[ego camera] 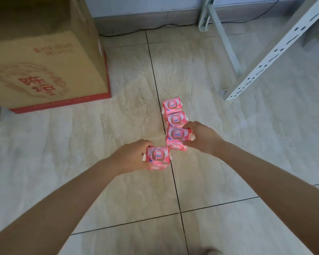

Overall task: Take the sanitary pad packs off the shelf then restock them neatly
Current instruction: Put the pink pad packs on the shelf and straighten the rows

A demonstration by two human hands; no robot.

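far left there's a big cardboard box (44, 67) on the floor (99, 137), red print on the side. i can't see into it from this angle, so no idea if anything's in there. moving right, the left hand (131, 157) has its fingers curled round one pink pack (157, 160), held low, either on the tiles or just over them, can't tell which. right beside it the right hand (201, 138) grips a second pack (177, 138) by its edges. that one sits at the near end of a short row, with two more packs (175, 112) lying on the floor behind it, touching each other and lined up along a tile seam. so that's four in view, all off the shelf. further right is the shelf (265, 57) itself, or at least its white slotted metal frame cutting through the corner of the shot, with no stock on the bit i can see. my read on progress: the taking-off half looks underway or maybe done, though more could be up there out of shot. i can't tell if the hands are setting these two down or lifting them. restocking doesn't look started, so what's left is getting them all back up and faced neatly.
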